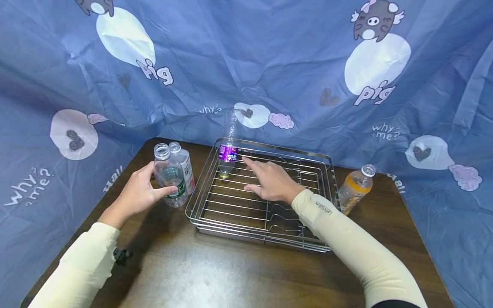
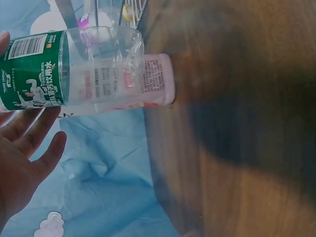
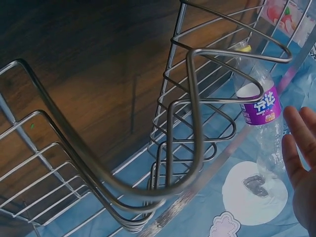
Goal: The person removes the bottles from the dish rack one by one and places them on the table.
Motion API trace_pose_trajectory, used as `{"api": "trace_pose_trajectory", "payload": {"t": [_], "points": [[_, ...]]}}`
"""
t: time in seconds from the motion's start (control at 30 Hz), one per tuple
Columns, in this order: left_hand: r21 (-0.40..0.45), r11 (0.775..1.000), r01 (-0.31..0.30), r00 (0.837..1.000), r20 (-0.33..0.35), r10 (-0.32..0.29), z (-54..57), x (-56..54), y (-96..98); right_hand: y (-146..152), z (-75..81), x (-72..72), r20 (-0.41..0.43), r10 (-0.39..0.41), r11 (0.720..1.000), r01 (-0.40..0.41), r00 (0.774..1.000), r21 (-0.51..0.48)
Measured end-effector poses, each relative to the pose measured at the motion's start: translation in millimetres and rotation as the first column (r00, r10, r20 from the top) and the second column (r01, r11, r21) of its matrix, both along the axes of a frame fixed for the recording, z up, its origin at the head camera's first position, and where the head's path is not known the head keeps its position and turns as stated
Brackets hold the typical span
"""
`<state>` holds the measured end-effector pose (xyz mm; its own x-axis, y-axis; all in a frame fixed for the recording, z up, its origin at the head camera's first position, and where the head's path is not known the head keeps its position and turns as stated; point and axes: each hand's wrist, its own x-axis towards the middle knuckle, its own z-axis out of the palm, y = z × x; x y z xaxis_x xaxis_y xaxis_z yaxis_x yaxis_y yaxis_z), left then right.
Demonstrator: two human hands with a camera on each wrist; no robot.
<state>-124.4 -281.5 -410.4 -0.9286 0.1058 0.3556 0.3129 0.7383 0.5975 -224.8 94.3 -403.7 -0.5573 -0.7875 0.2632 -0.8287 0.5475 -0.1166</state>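
Observation:
My left hand (image 1: 136, 188) is around a clear plastic bottle with a green label (image 1: 173, 179), thumb on one side and fingers on the other. The bottle is upright and its mouth has no cap. Right behind it stands a second open bottle with a pale pink and white label (image 1: 187, 171). Over the wire rack (image 1: 231, 220), my right hand (image 1: 271, 182) holds nothing, with its fingers extended. Its fingertips are close beside a clear bottle with a purple label (image 1: 228, 153), which sits in the rack's back left corner with its yellow cap end low.
An orange-labelled bottle (image 1: 356, 186) stands right of the rack, partly behind its rim. Curved wire dividers (image 3: 197, 123) rise inside the rack. A blue printed cloth (image 1: 246, 64) hangs around the back and sides of the brown wooden table (image 1: 185, 265).

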Motion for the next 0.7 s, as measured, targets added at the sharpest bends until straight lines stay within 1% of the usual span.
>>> {"api": "trace_pose_trajectory", "payload": {"t": [0.13, 0.27, 0.5, 0.7], "points": [[0.0, 1.0, -0.016, 1.0, 0.02, 0.016, -7.6, 0.0, -1.7, 0.4, -0.4, 0.1, 0.004, 0.009, 1.0, -0.009, 1.0, -0.004], [0.012, 1.0, -0.02, 0.999, 0.039, 0.019, -14.2, 0.3, -3.0, 0.5, -1.0, 0.0, 0.007, 0.013, 1.0, -0.013, 1.0, -0.001], [0.027, 0.999, -0.032, 0.998, 0.054, 0.031, -21.3, 0.7, -5.1, 1.5, -2.1, 0.7, 0.019, -0.006, 1.0, 0.006, 1.0, 0.006], [0.021, 0.999, -0.041, 0.997, 0.073, 0.04, -27.2, 1.7, -7.3, 1.0, -4.8, 0.4, 0.029, 0.001, 1.0, 0.0, 1.0, -0.022]]}}
